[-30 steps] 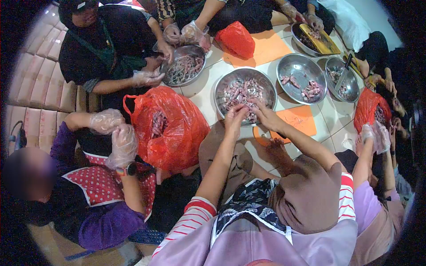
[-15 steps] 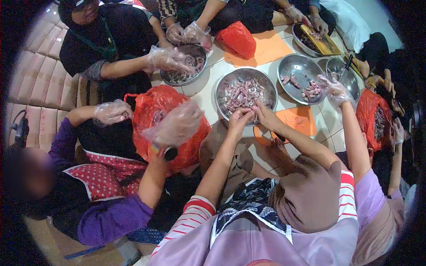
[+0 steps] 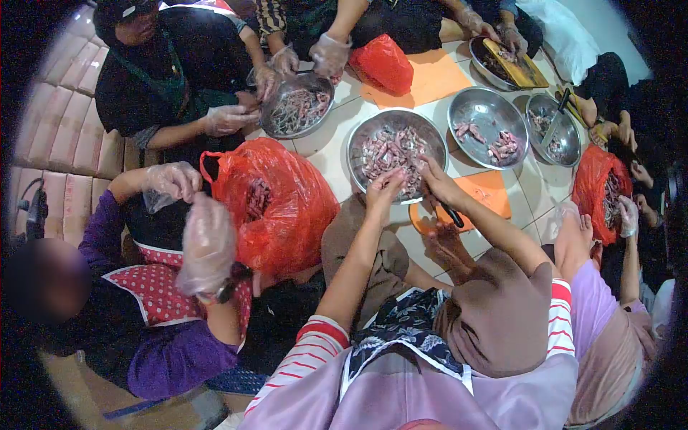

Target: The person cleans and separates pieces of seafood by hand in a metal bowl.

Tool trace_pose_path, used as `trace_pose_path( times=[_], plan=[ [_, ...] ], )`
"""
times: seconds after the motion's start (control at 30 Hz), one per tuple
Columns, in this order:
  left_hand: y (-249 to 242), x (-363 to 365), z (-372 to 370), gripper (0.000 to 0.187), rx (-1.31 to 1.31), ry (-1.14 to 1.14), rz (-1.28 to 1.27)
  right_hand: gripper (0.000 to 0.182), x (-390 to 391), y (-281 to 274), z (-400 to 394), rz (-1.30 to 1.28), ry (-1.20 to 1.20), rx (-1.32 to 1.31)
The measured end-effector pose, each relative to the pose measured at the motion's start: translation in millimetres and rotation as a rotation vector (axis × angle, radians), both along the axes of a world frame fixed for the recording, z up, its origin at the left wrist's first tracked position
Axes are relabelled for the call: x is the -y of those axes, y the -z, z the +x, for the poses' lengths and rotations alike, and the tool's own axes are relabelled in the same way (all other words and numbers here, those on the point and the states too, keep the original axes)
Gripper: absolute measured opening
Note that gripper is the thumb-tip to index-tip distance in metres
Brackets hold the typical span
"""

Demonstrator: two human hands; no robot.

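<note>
My left hand [image 3: 385, 188] is at the near rim of a steel bowl [image 3: 351, 154], its fingers closed together on something too small to make out. Beside it, my right hand [image 3: 438, 185] reaches over the same rim with curled fingers; what they grip is hidden. A black knife handle [image 3: 451, 215] shows below my right hand, and its blade cannot be made out. Small pinkish pieces, squid-like in look, [image 3: 393, 147] fill much of the bowl. An orange sheet [image 3: 487, 190] lies on the tiles just right of my hands.
Red plastic bags [image 3: 287, 215] stand at left and far right. Other bowls [image 3: 484, 107] hold similar pieces. Co-workers' gloved hands are around the bowls and bags; one person holds a yellow board [image 3: 527, 72]. My knees are close below the bowl.
My hands have moved apart slightly, and the knife handle has shifted a little. The left co-worker's gloved hand has moved off the red bag; the right co-worker's arm has withdrawn from the bowl.
</note>
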State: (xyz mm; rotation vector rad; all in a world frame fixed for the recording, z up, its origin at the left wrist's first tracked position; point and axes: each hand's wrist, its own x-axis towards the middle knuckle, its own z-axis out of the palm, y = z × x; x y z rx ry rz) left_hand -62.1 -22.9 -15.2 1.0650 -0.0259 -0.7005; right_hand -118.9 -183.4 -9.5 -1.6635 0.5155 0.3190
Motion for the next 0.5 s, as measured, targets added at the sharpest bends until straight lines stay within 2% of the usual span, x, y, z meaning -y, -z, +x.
trace_pose_path(
  times=[0.07, 0.1, 0.17, 0.2, 0.27, 0.33, 0.4, 0.5],
  plan=[
    [-1, 1, 0, 0.025, 0.021, -0.033, 0.041, 0.043, -7, 32, 6, -0.566, -0.056, 0.807],
    [2, 1, 1, 0.023, 0.037, -0.05, 0.063, 0.043, -11, 22, 1, -0.566, -0.054, 0.806],
    [12, 1, 2, 0.02, 0.055, -0.067, 0.087, 0.039, -22, -13, -11, -0.163, -0.099, 0.347],
    [18, -1, 3, 0.019, 0.077, -0.061, 0.095, 0.037, -21, 1, -8, -0.214, -0.121, 0.452],
    [22, -1, 3, 0.017, 0.1, -0.057, 0.103, 0.036, -22, 11, -8, -0.267, -0.107, 0.496],
    [21, -1, 1, 0.017, 0.17, -0.041, 0.164, 0.035, -26, -2, -8, -0.322, -0.092, 0.539],
    [22, -1, -2, 0.015, 0.205, -0.024, 0.173, 0.035, -27, -17, -9, -0.218, -0.1, 0.33],
    [26, -1, -3, 0.013, 0.265, 0.015, 0.178, 0.036, -25, -5, -3, -0.314, -0.104, 0.348]
  ],
)
